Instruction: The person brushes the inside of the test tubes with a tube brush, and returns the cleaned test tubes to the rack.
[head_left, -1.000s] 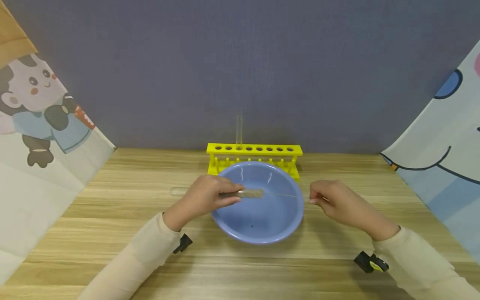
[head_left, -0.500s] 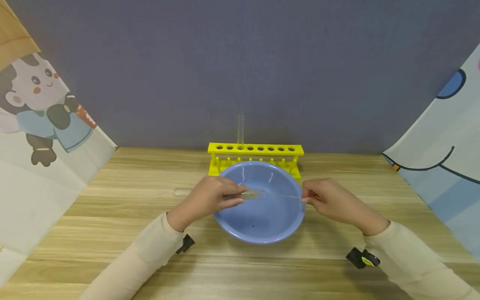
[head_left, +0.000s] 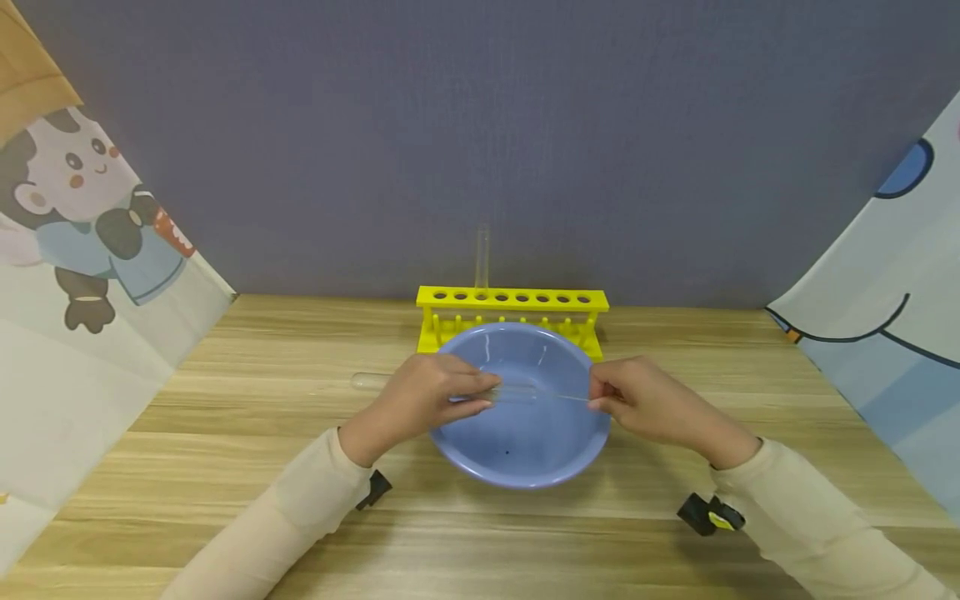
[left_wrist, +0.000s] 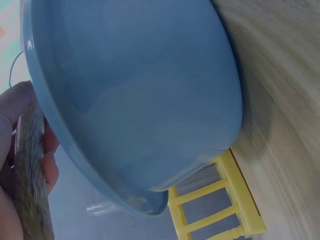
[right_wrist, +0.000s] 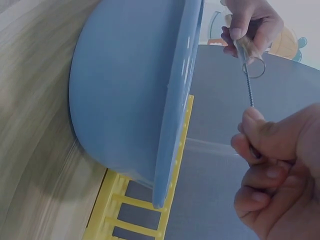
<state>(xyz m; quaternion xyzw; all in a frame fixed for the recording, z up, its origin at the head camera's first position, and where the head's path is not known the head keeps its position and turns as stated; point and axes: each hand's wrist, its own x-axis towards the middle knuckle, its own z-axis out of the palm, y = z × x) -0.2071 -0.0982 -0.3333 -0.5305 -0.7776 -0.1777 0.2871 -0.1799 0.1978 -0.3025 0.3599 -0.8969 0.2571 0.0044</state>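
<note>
Head view: what are we seeing?

We're seeing the left hand (head_left: 426, 393) gripping a test tube (head_left: 371, 381) sideways over the basin (head_left: 555, 433), maybe so any drips are landing there.

And the right hand (head_left: 637, 396)?

We're seeing it pinching the brush (right_wrist: 249, 90) by its wire, lining up with the tube's mouth, likely for straight sliding; bristles are sitting inside the glass.

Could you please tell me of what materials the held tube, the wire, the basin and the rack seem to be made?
Held tube: probably glass, clear and smooth, since the basin shows through it; clear plastic is possible.
Wire: likely metal, greyish, with a twisted, ridged surface.
Basin: likely plastic, opaque, glossy; highlights shine on its wall.
Rack: seemingly plastic, evenly yellow and smooth.
</note>
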